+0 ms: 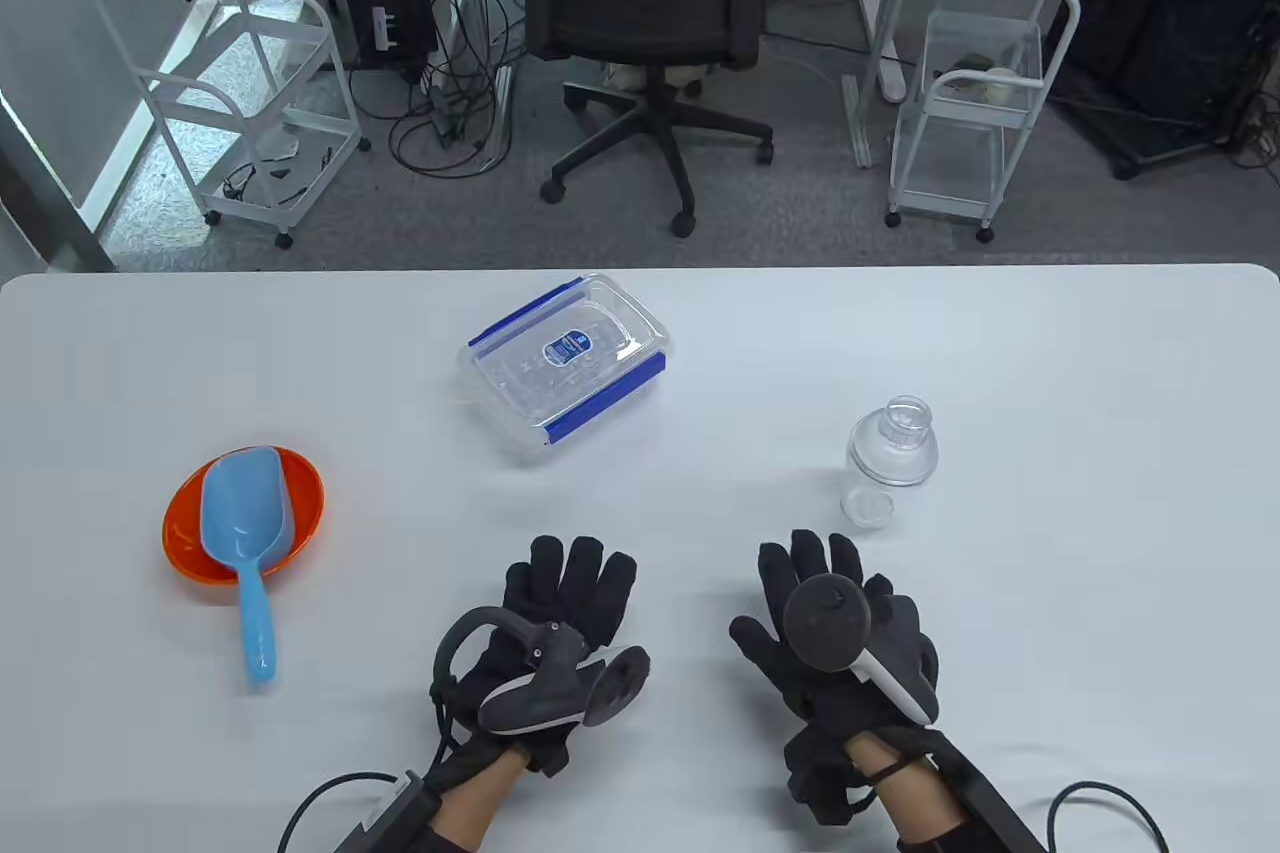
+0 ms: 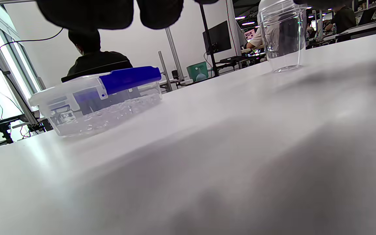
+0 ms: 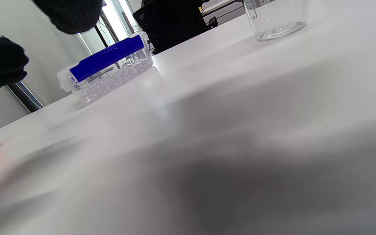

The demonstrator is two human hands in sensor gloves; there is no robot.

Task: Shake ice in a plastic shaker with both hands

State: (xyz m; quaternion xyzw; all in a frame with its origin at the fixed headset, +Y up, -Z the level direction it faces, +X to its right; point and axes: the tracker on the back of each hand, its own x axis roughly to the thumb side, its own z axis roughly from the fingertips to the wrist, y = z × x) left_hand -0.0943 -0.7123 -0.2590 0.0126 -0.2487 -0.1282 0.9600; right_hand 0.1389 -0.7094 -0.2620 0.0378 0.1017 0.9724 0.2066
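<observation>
The clear plastic shaker (image 1: pixel 892 458) stands upright on the white table (image 1: pixel 1050 453), right of centre and just beyond my right hand (image 1: pixel 835 638), with its domed lid on top; I am not touching it. From my left wrist its see-through body (image 2: pixel 284 39) shows at the far right, and from my right wrist its base (image 3: pixel 277 21) sits at the far edge of the view. My right hand lies palm down on the table, fingers spread wide and holding nothing. My left hand (image 1: pixel 555 633) lies flat to its left, fingers stretched out side by side, also holding nothing. Farther away, near the middle of the table, is the clear ice box (image 1: pixel 565 363) with blue clips, its lid on and ice visible inside from the wrist views (image 2: pixel 100 99) (image 3: pixel 108 70). At the near left sits an orange bowl (image 1: pixel 300 508) with a blue scoop (image 1: pixel 240 533) resting in it, its handle hanging over the rim towards me.
</observation>
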